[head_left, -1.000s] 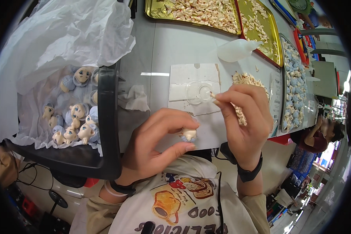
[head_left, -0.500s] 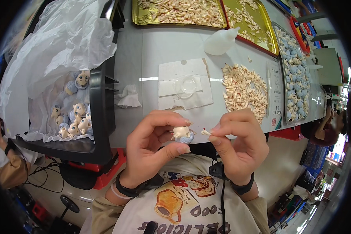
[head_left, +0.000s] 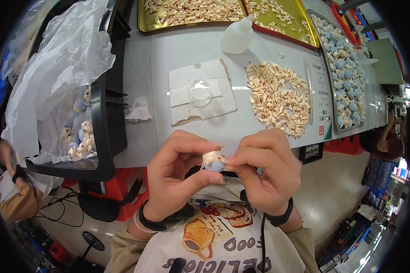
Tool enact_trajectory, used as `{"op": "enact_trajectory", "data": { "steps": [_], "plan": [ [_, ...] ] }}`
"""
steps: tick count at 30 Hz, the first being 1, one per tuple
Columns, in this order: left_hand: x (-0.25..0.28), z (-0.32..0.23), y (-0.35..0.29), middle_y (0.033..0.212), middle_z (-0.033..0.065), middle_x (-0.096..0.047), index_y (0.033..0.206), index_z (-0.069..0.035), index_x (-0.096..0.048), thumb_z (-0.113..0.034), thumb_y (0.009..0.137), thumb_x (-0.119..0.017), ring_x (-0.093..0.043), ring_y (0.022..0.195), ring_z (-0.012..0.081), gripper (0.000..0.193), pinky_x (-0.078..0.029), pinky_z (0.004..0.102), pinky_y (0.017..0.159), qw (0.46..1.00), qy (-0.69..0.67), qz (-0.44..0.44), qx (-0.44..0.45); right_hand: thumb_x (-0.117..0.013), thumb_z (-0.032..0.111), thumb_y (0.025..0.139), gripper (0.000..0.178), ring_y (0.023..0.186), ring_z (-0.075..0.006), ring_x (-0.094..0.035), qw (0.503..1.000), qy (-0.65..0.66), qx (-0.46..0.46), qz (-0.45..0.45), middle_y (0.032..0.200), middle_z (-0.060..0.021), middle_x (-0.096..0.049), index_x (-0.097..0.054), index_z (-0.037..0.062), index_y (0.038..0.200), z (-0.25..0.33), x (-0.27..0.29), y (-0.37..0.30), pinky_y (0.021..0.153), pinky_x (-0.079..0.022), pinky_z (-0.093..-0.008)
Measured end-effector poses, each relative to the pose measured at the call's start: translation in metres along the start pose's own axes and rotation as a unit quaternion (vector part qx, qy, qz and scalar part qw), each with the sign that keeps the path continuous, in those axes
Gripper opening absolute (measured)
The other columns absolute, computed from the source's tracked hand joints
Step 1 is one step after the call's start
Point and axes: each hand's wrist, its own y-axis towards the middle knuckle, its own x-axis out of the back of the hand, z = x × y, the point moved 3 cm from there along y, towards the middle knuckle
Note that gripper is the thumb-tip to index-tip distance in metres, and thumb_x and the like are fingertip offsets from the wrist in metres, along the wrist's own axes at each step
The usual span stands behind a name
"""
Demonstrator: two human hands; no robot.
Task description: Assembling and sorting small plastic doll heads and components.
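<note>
Between the thumb and fingers of my left hand (head_left: 173, 166) is a small doll head (head_left: 212, 159), cream-coloured with pale blue hair. My right hand (head_left: 271, 170) is pinched against the right side of this head. The small cream peg-like piece in its fingertips is now almost wholly covered by them; how deep it sits against the head I cannot tell. Beyond my hands, a loose pile of similar cream pieces (head_left: 278, 98), some with red tips, lies on the table. Left of it a shallow clear round dish (head_left: 198, 93) rests on a torn white card (head_left: 180, 79).
A translucent squeeze bottle (head_left: 237, 37) stands behind the card. Gold trays (head_left: 146, 22) of cream pieces line the back. At right is a metal tray of blue-haired heads (head_left: 346, 73). A black crate (head_left: 102, 154) with white paper and doll heads stands left. Another person's arm shows far left.
My right hand has moved left, bringing the small cream piece up against the doll head. My left hand keeps its hold on the head. The view has shifted slightly.
</note>
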Motion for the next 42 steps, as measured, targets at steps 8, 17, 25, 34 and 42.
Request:
{"op": "enact_trajectory", "data": {
  "steps": [8,17,25,34,42],
  "plan": [
    [-0.005,0.000,-0.005,0.102,0.0098,-0.053,0.107,0.004,-0.057,0.004,0.072,-0.075,-0.058,0.093,0.0151,0.039,-0.054,0.0261,0.082,0.999,0.037,-0.012,0.013,-0.073,0.001,0.061,0.020,0.070,-0.0218,-0.053,1.000,0.000,0.017,0.009,0.078,-0.0039,-0.060,-0.066,0.0068,0.078,-0.002,0.006,-0.002,0.061,-0.042,-0.0303],
    [-0.009,0.000,-0.003,0.099,0.0094,-0.055,0.108,0.002,-0.059,-0.001,0.071,-0.077,-0.058,0.090,0.0147,0.041,-0.052,0.0273,0.076,0.993,0.119,-0.025,-0.007,-0.075,0.007,0.069,0.027,0.076,-0.0213,-0.054,0.990,0.115,-0.048,0.070,0.092,-0.0080,-0.057,-0.062,0.0054,0.093,-0.014,0.019,-0.006,0.067,-0.044,-0.0301],
    [-0.031,-0.006,0.004,0.093,0.0098,-0.062,0.101,-0.003,-0.062,-0.005,0.068,-0.077,-0.057,0.081,0.0231,0.036,-0.047,0.0304,0.069,0.914,0.373,0.015,-0.161,-0.075,0.017,0.077,0.051,0.089,-0.0153,-0.056,0.930,0.271,-0.219,0.113,0.101,-0.0089,-0.057,-0.046,0.0028,0.118,-0.020,0.014,-0.016,0.080,-0.046,-0.0285],
    [-0.028,-0.027,0.002,0.100,0.0114,-0.060,0.100,-0.005,-0.060,-0.008,0.072,-0.075,-0.057,0.087,0.0281,0.033,-0.046,0.0348,0.075,0.839,0.501,0.031,-0.210,-0.067,0.008,0.078,0.029,0.081,-0.0144,-0.059,0.980,0.001,-0.198,-0.019,0.097,-0.0068,-0.060,-0.059,0.0033,0.105,-0.046,0.106,0.004,0.074,-0.048,-0.0274],
    [0.005,-0.069,-0.014,0.098,0.0135,-0.057,0.097,-0.003,-0.058,-0.003,0.080,-0.065,-0.057,0.088,0.0282,0.018,-0.047,0.0357,0.075,0.809,0.549,-0.034,-0.206,-0.053,0.002,0.080,0.020,0.090,-0.0265,-0.056,0.908,-0.403,-0.113,0.008,0.098,-0.0088,-0.056,-0.060,0.0061,0.098,-0.133,0.248,0.022,0.074,-0.048,-0.0328]
  ]
}}
